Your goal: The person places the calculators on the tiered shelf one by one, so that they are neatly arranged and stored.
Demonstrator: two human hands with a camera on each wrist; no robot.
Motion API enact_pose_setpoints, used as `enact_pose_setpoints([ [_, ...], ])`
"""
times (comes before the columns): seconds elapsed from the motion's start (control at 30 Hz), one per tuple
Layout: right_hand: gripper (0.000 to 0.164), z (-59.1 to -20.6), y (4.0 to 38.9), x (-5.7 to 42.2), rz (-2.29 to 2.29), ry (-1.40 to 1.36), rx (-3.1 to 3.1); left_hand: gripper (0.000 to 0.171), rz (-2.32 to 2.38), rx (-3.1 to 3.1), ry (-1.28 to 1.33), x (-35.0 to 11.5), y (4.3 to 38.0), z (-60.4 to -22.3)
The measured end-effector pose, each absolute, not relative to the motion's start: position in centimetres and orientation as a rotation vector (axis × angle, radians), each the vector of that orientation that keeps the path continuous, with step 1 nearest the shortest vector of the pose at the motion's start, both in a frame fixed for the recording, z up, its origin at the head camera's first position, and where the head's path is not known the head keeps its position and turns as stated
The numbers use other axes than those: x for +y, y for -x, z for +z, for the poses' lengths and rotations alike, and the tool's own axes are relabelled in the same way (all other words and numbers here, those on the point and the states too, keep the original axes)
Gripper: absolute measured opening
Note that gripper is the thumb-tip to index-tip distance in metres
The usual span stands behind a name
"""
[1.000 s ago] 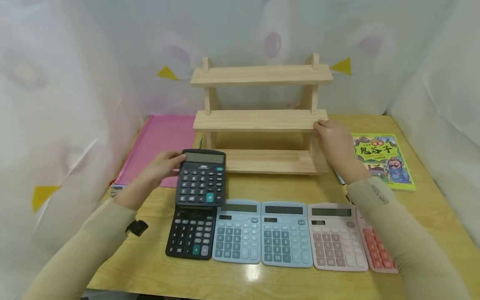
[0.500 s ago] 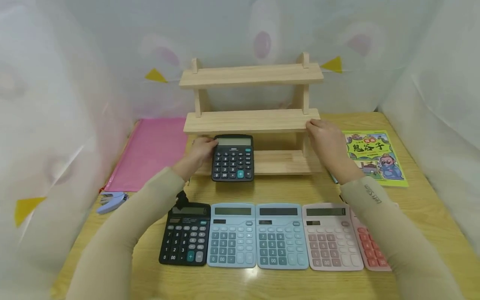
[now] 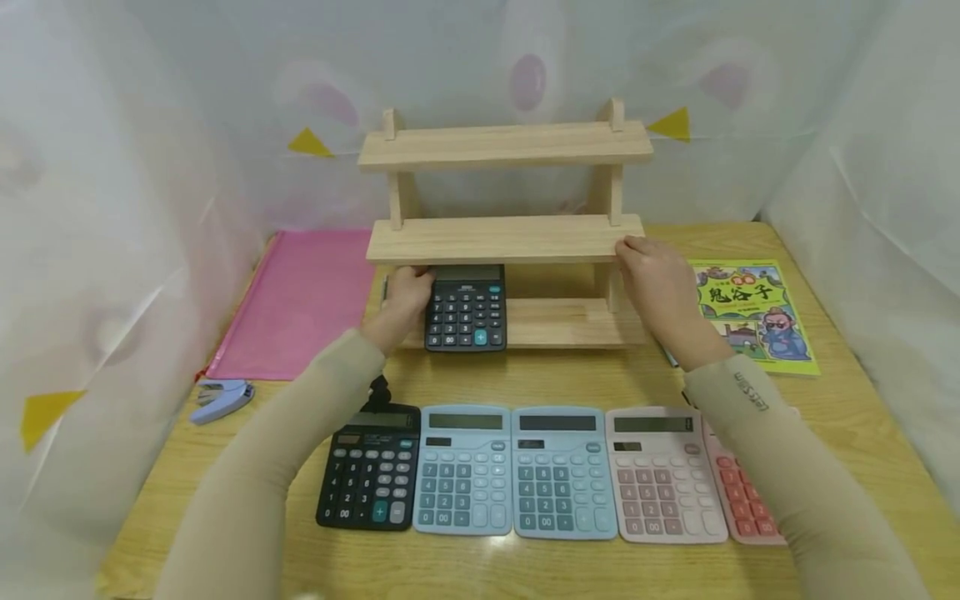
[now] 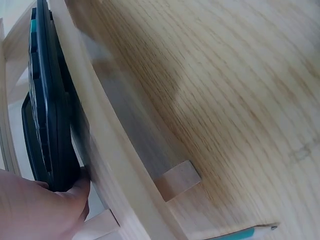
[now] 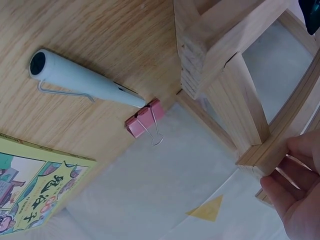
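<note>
Our head camera looks forward and down across the worktop point(image 3: 450, 379), with the wooden shelf rack point(image 3: 510, 237) at twelve o'clock. Our left-wrist view sits close and tilted, sharing the held black calculator point(image 3: 466, 310) edge-on at nine o'clock; the head view faces its keys. Our right-wrist view, also tilted, shares the comic book point(image 3: 753, 315): eight o'clock there, three from the head.

Pale wooden three-tier shelf point(image 3: 510, 238), upright, black calculator point(image 3: 466, 310) at its bottom tier, keys facing outward
</note>
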State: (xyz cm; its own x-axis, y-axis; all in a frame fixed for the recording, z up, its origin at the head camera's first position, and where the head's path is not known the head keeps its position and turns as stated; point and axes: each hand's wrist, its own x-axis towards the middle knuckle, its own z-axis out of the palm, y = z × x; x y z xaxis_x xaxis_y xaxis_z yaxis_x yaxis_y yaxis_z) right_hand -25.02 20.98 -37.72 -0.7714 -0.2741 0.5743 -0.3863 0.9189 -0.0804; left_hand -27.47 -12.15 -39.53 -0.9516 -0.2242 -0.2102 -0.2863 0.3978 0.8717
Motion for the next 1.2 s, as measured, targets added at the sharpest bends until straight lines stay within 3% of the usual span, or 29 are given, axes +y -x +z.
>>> enact_pose_setpoints([
  [0.8,0.022,-37.7,25.0,20.9,0.296,-0.461,-2.496,0.040,1.610,2.605,0.429,-11.8,27.0,-39.3],
  [1.03,0.023,-37.8,25.0,20.7,0.292,-0.442,-2.530,0.055,1.343,2.573,-0.033,-14.3,21.6,-37.7],
  [1.2,0.023,-37.5,24.8,20.9,0.257,-0.437,-2.542,0.047,1.135,2.547,-0.368,-18.8,16.8,-37.5],
])
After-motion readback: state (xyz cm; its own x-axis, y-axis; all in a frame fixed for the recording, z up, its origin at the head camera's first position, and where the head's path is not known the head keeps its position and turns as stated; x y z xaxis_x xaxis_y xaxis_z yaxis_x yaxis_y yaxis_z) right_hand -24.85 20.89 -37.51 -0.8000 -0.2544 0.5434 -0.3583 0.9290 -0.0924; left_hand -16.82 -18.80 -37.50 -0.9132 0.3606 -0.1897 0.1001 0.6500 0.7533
